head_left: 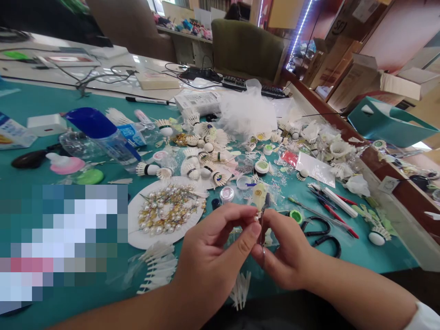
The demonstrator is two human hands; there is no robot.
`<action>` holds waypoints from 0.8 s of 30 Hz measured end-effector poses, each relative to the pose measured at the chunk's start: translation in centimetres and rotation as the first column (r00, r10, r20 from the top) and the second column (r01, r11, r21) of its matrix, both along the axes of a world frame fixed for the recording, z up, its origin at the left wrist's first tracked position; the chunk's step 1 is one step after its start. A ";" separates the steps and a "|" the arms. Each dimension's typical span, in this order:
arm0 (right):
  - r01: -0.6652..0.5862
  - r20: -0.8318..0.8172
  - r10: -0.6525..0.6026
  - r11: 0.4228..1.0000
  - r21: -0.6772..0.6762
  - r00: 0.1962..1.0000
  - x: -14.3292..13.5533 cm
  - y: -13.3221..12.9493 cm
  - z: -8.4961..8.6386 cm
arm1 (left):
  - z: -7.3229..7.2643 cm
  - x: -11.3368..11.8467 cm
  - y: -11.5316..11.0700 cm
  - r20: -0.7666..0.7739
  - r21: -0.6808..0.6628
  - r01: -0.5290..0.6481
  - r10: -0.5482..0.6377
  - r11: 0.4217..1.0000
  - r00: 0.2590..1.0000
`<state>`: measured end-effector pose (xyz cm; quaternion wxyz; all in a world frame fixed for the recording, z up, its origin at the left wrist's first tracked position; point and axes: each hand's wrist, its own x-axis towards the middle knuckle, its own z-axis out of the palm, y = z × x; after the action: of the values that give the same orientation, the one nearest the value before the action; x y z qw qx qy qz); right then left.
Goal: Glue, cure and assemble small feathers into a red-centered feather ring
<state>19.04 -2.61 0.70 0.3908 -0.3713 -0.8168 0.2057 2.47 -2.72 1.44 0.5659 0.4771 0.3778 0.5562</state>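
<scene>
Just right of the middle, my two hands meet over the green mat. My left hand (215, 250) pinches a small pearl bead (256, 218) between thumb and forefinger. A pale yellow feather piece (259, 195) with a gold ornament stands just above the fingertips. My right hand (287, 247) is closed around a thin metal tool (263, 224) with a dark tip, held upright beside the bead. To the left of my left hand lies a white plate (135, 229) with pearl beads and gold pieces (168, 211). Several cut feather shafts (241, 289) lie below my hands.
Shuttlecocks (192, 172) crowd the mat's middle. Black-handled scissors (325, 238), pens (338, 201) and an open green pot (295, 216) lie right of my hands. A blue-capped bottle (103, 135) leans at left. A teal bin (388, 126) stands at far right.
</scene>
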 end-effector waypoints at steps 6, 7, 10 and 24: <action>-0.003 -0.006 0.003 1.000 0.021 1.000 0.1 0.1 -0.1 | 0.0 0.0 0.2 -0.066 0.064 0.003 0.001 0.998 0.998; -0.007 -0.012 0.007 1.000 0.020 1.000 0.0 0.1 -0.1 | 0.0 0.0 0.2 -0.070 0.069 0.001 0.004 0.998 0.998; -0.020 -0.029 0.020 1.000 0.015 0.999 0.1 0.0 -0.1 | 0.0 0.0 0.2 -0.075 0.082 0.005 0.001 0.997 0.997; -0.011 -0.017 0.011 1.000 0.023 1.000 0.1 0.0 -0.1 | -0.6 -0.1 0.2 -0.104 0.102 0.025 -0.014 0.994 0.995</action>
<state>19.12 -2.63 0.57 0.4011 -0.3605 -0.8176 0.2016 2.34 -2.53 0.84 0.5256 0.5375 0.3724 0.5443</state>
